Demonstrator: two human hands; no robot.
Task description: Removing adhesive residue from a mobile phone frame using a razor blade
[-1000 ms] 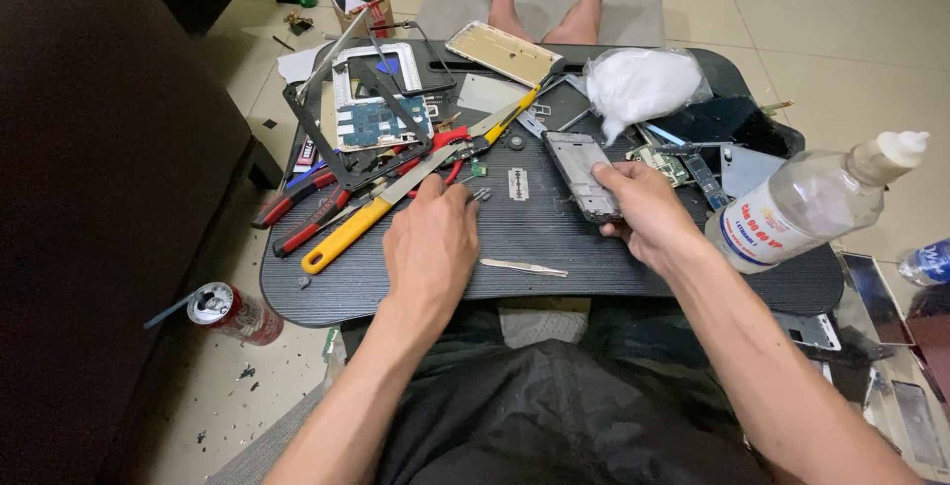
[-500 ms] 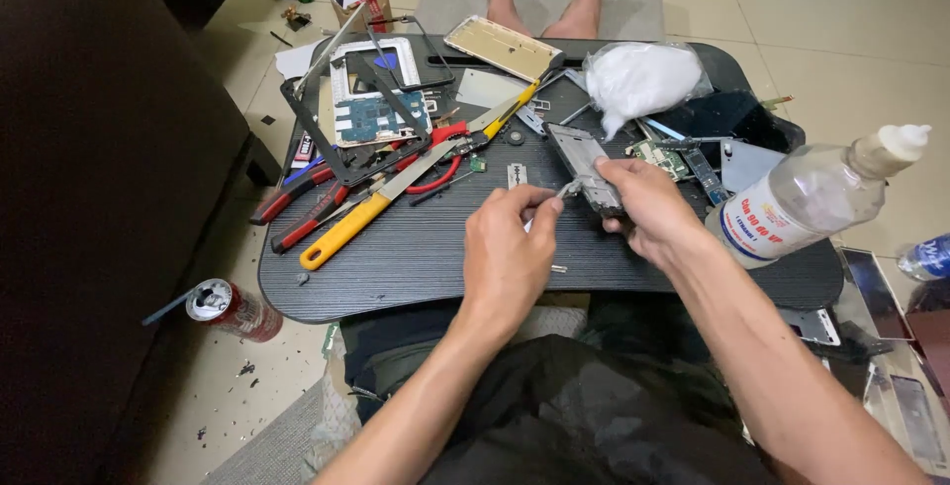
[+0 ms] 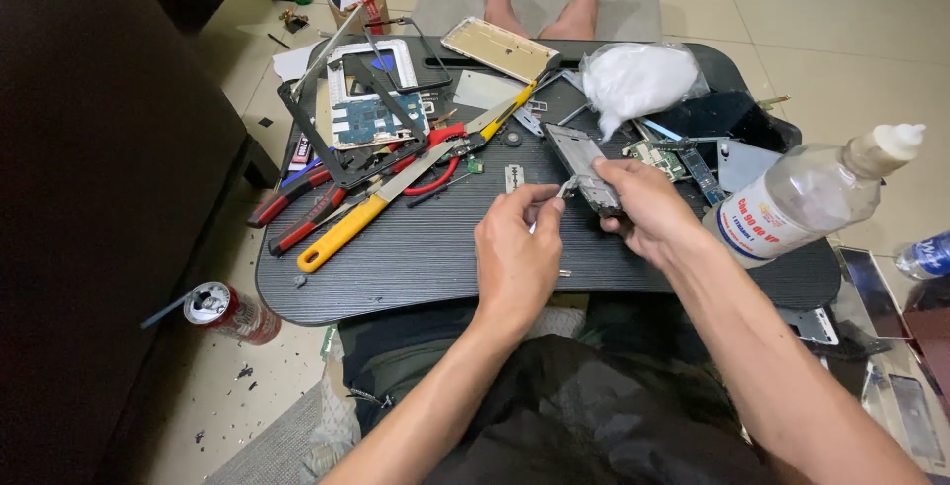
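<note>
Phone frame (image 3: 584, 168) sits tilted over the middle of the bench (image 3: 416, 257), clamped in the right hand (image 3: 648, 213) to steady it. Left hand (image 3: 520, 247), just left of the frame, pinches metal tweezers (image 3: 562, 191) whose tips touch the frame's lower edge. Solvent bottle (image 3: 811, 198) lies right of the frame.

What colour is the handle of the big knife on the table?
Yellow. The knife handle shows best in the head view, left of the hands.
</note>
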